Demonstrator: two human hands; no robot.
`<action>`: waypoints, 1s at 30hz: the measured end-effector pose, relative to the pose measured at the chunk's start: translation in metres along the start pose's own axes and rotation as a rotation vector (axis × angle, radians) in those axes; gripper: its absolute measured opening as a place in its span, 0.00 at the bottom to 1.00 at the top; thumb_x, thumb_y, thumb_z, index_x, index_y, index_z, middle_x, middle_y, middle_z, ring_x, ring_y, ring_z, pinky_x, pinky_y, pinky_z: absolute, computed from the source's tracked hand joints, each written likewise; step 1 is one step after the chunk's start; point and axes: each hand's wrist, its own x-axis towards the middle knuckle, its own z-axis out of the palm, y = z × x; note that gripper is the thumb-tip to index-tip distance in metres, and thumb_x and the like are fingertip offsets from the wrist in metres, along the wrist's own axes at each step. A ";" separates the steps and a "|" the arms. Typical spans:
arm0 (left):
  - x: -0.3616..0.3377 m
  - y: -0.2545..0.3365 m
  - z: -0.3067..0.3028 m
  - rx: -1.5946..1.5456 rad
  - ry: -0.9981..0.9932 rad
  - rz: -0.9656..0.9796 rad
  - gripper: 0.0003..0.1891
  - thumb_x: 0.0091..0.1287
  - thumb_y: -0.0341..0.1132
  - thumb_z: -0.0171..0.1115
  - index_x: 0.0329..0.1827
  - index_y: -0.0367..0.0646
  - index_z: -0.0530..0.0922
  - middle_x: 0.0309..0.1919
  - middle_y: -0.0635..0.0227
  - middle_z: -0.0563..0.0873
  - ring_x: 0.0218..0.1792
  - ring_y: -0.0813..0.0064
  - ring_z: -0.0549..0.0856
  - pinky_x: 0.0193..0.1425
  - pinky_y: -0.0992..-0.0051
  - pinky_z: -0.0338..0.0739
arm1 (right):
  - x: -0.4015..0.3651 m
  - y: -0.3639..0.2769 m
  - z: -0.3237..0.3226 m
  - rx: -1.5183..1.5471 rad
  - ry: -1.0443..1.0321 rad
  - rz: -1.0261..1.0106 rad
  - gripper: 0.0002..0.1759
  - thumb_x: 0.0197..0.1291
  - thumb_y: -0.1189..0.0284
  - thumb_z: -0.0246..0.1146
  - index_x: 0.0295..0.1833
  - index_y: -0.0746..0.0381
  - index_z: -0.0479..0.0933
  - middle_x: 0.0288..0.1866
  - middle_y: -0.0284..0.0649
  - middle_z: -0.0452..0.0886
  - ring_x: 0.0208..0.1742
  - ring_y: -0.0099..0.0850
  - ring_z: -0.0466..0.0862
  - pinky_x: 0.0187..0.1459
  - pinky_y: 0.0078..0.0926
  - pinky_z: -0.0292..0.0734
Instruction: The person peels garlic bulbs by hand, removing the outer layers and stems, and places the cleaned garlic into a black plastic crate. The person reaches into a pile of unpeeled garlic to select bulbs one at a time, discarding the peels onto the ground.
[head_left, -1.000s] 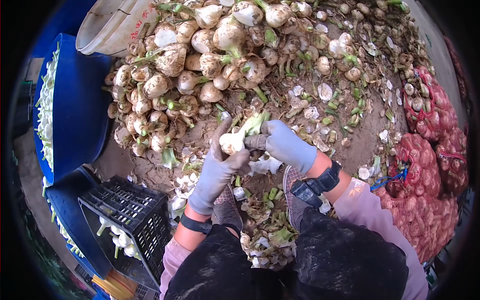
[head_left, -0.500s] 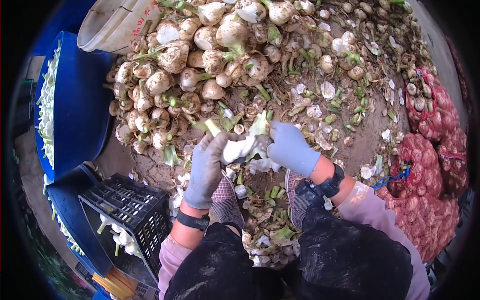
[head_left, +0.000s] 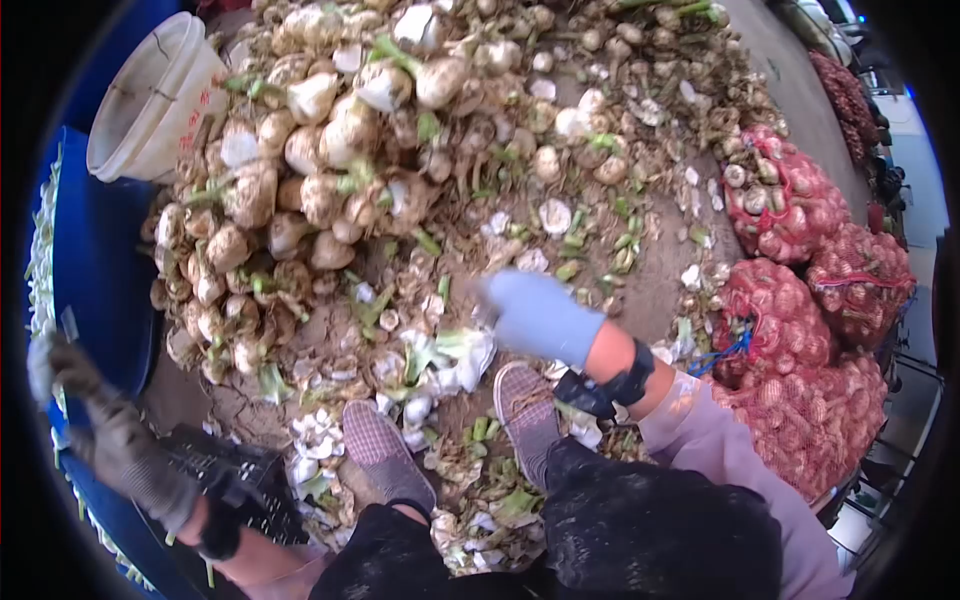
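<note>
My left hand [head_left: 95, 425], in a dirty grey glove, is stretched far out to the left over the blue tub [head_left: 95, 270]. Something pale shows at its blurred fingertips, but I cannot tell whether it is held. My right hand [head_left: 535, 315], in a light blue glove, hovers with curled fingers just above the ground. Pale and green husks [head_left: 455, 355] lie right beside it. A big pile of unpeeled, muddy bulbs [head_left: 300, 200] lies in front of me.
A white bucket [head_left: 150, 95] lies on its side at the back left. A black crate [head_left: 245, 475] stands by my left knee. Red mesh sacks [head_left: 790, 200] of bulbs are stacked along the right. Peelings litter the ground around my shoes [head_left: 385, 455].
Both hands held one bulb together and stripped its skin. The left hand has since swung far left over the blue tub, and the right hand has stayed in front. The view has shifted.
</note>
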 end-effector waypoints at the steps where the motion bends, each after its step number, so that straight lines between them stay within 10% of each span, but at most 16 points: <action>1: -0.003 0.021 0.002 0.190 -0.117 -0.006 0.35 0.75 0.38 0.48 0.82 0.46 0.44 0.78 0.59 0.61 0.70 0.73 0.72 0.65 0.74 0.73 | 0.012 0.018 -0.023 0.110 0.138 0.090 0.19 0.57 0.68 0.63 0.55 0.55 0.79 0.36 0.45 0.84 0.43 0.43 0.86 0.45 0.44 0.80; 3: 0.008 0.003 -0.005 0.419 -0.052 0.065 0.30 0.78 0.39 0.42 0.81 0.46 0.49 0.75 0.56 0.65 0.70 0.69 0.72 0.66 0.72 0.75 | 0.037 0.050 -0.063 -0.317 0.437 0.331 0.21 0.58 0.72 0.61 0.59 0.54 0.78 0.47 0.47 0.83 0.52 0.44 0.83 0.52 0.43 0.80; 6: 0.018 -0.105 -0.043 1.070 0.315 0.070 0.21 0.80 0.45 0.45 0.67 0.43 0.73 0.59 0.56 0.81 0.53 0.65 0.85 0.59 0.70 0.81 | 0.070 0.093 -0.061 -0.359 0.459 0.399 0.22 0.58 0.73 0.62 0.60 0.55 0.78 0.52 0.48 0.80 0.55 0.46 0.82 0.56 0.41 0.79; 9: 0.005 -0.176 -0.069 1.171 0.599 -0.217 0.25 0.73 0.53 0.56 0.61 0.41 0.77 0.51 0.60 0.85 0.48 0.68 0.86 0.52 0.71 0.83 | 0.080 0.100 -0.053 -0.407 0.385 0.415 0.29 0.57 0.74 0.64 0.66 0.55 0.72 0.47 0.47 0.80 0.50 0.44 0.83 0.49 0.40 0.82; 13: -0.030 -0.204 -0.108 1.304 0.410 -0.408 0.28 0.67 0.36 0.66 0.70 0.41 0.70 0.60 0.59 0.80 0.58 0.64 0.82 0.62 0.70 0.77 | 0.020 0.034 -0.027 0.826 0.226 0.455 0.24 0.65 0.76 0.60 0.67 0.61 0.71 0.58 0.52 0.78 0.55 0.38 0.82 0.55 0.31 0.80; 17: -0.024 -0.224 -0.110 1.856 0.041 -0.331 0.37 0.57 0.30 0.70 0.72 0.38 0.66 0.65 0.48 0.75 0.67 0.52 0.75 0.71 0.63 0.67 | -0.003 -0.021 0.043 0.967 -0.069 0.004 0.31 0.69 0.62 0.62 0.73 0.63 0.66 0.69 0.48 0.74 0.63 0.29 0.77 0.60 0.24 0.74; 19: -0.024 -0.220 -0.103 1.602 0.273 -0.391 0.36 0.57 0.30 0.71 0.71 0.39 0.69 0.63 0.49 0.77 0.65 0.54 0.77 0.70 0.64 0.69 | -0.002 -0.035 0.035 0.929 -0.063 -0.094 0.31 0.70 0.58 0.62 0.72 0.61 0.67 0.66 0.46 0.78 0.59 0.28 0.80 0.57 0.26 0.76; 25: -0.030 -0.207 -0.091 2.002 0.024 -0.426 0.39 0.54 0.27 0.73 0.72 0.41 0.69 0.59 0.57 0.81 0.59 0.67 0.82 0.60 0.70 0.77 | 0.005 -0.038 0.035 1.079 -0.324 0.213 0.17 0.71 0.61 0.61 0.51 0.64 0.80 0.30 0.36 0.84 0.31 0.24 0.83 0.33 0.23 0.78; 30: -0.030 -0.197 -0.095 1.303 0.386 -0.527 0.36 0.58 0.24 0.70 0.72 0.33 0.66 0.58 0.59 0.81 0.54 0.71 0.83 0.52 0.75 0.81 | -0.002 -0.057 0.031 1.123 -0.157 0.223 0.15 0.70 0.65 0.59 0.36 0.65 0.79 0.23 0.37 0.80 0.24 0.29 0.81 0.27 0.29 0.74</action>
